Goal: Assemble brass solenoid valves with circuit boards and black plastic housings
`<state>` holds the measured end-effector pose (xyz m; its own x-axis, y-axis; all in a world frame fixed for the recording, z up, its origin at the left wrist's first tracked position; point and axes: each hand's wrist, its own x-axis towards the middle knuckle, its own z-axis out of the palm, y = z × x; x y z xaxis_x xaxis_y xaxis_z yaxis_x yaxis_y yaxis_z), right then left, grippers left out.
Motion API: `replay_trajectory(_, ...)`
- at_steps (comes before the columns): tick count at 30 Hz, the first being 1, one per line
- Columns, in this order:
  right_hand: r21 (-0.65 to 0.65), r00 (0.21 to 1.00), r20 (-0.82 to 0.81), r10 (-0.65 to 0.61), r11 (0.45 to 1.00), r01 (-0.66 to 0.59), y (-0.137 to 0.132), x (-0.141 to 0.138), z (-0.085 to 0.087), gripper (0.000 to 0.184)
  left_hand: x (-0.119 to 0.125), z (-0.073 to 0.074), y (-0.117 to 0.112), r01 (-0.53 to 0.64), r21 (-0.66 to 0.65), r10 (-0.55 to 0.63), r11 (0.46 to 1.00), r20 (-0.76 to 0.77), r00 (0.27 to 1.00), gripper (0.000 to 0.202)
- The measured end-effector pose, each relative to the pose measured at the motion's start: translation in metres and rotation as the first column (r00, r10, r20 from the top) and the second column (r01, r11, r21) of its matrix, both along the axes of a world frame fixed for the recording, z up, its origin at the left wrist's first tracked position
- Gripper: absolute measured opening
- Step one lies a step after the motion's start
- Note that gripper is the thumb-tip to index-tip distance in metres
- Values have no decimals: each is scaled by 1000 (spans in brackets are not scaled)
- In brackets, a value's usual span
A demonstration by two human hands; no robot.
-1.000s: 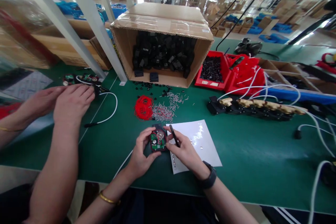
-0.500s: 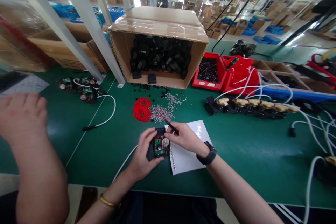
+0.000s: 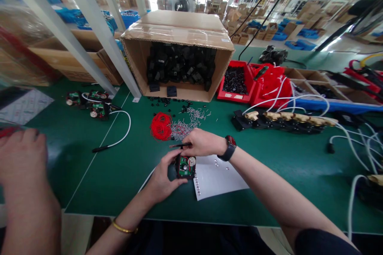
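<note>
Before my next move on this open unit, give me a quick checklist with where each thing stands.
1. Left hand steadying the unit: ok, fingers and thumb hold its edges.
2. Tool in right hand: ok.
3. Tool tip placed on the unit: not ok, it points away leftward.
4. Paper beside the unit: ok.
5. Co-worker's hand clear of the unit: ok, far left.
6. Unit's wiring sound: cannot tell, too small.
</note>
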<state>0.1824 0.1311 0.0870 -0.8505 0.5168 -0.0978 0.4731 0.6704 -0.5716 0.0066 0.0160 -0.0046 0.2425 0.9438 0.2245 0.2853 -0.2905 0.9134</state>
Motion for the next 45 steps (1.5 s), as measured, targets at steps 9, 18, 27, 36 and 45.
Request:
replay_trajectory(9, 15, 998, 38, 47, 999, -47, 9, -7, -4, 30, 2, 25, 1, 12, -167, 9, 986, 122, 992, 53)
replay_trajectory(18, 10, 1000, 15, -23, 1000, 23, 1, -6, 0, 32, 5, 40, 24, 9, -414, 114, 910, 270, 956, 21)
replay_trajectory(27, 18, 998, 13, -54, 998, 54, 0, -7, 0, 31, 13, 41, 34, -87, -482, 260, 872, 307, 915, 16)
replay_trajectory(36, -356, 952, -60, -300, 897, 260, -18, 18, -14, 9, 12, 33, 31, -199, -472, 360, 859, 280, 890, 12)
replay_trajectory(45, -441, 858, -152, -491, 810, 385, -43, 19, -32, 13, 7, 31, 34, -273, -477, 430, 836, 258, 865, 11)
